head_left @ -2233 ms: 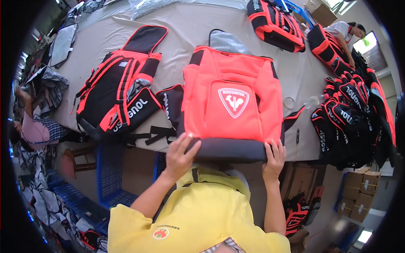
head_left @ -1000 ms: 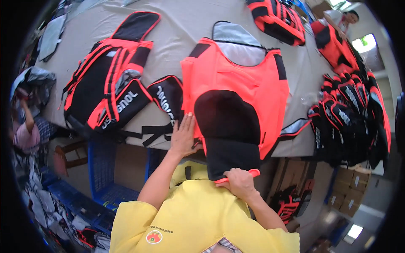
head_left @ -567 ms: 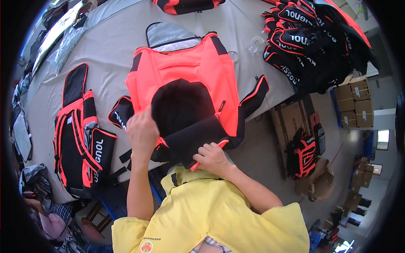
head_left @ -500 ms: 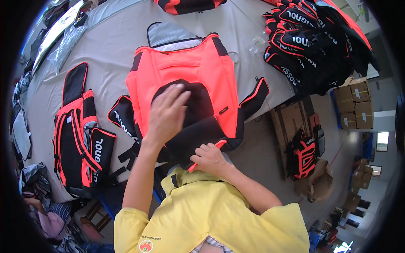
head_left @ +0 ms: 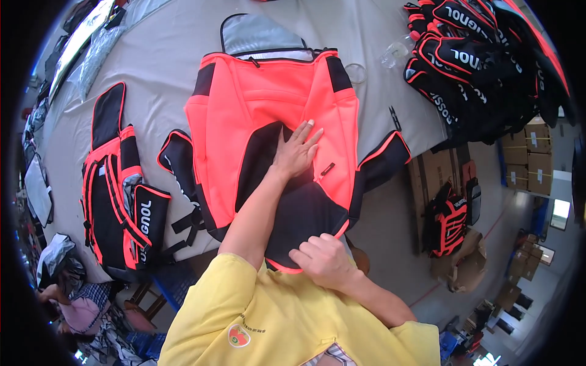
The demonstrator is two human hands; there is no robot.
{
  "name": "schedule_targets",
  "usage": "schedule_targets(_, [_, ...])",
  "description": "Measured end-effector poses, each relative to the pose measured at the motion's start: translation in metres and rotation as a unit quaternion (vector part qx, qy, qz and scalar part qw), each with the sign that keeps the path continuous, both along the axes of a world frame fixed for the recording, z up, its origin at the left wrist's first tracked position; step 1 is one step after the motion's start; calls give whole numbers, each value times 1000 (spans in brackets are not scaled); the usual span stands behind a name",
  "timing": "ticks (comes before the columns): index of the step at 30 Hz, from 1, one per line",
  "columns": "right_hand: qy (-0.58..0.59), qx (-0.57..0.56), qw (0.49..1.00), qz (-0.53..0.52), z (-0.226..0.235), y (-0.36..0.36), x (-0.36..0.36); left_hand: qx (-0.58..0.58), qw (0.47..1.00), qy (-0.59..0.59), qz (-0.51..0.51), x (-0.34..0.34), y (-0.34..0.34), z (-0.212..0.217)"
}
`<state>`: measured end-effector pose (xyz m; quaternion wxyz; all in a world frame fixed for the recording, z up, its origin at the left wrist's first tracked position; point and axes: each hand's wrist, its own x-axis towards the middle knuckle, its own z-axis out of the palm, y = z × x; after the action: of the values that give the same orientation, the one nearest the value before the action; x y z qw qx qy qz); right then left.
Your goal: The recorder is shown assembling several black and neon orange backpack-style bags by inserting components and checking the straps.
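Note:
A large coral-pink and black backpack [head_left: 220, 122] lies on the table in front of me, its grey-lined top flap [head_left: 259, 38] folded out at the far end. My left hand [head_left: 296, 152] is open, with spread fingers lying on the bag at the right edge of its black middle panel [head_left: 262, 158]. My right hand [head_left: 326, 262] is closed on the pink-edged rim of a black flap [head_left: 305, 226] at the near end, against my body. Black side flaps [head_left: 386, 157] stick out from both sides. A short zipper pull [head_left: 328, 168] sits right of my left hand.
Another black and pink backpack [head_left: 113, 207] lies to the left. A heap of similar bags [head_left: 470, 67] is at the far right. Beyond the table's right edge are cardboard boxes [head_left: 528, 152], a bag on the floor [head_left: 448, 219] and a person's arm [head_left: 52, 294] shows at lower left.
My left hand has slid right across the bag from the black panel's middle to its right edge. The black near flap is spread wider, with my right hand still on its edge.

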<state>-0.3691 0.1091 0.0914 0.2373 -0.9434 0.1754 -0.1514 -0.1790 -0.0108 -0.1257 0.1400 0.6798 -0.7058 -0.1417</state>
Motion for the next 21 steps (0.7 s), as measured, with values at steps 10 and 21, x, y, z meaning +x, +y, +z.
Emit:
schedule_targets(10, [-77,39,993,85,38,22,39,122,991,-15,50,34,-45,7])
schedule_targets(21, [-39,53,997,29,17,49,8,212,972,63,82,80,-64,23])
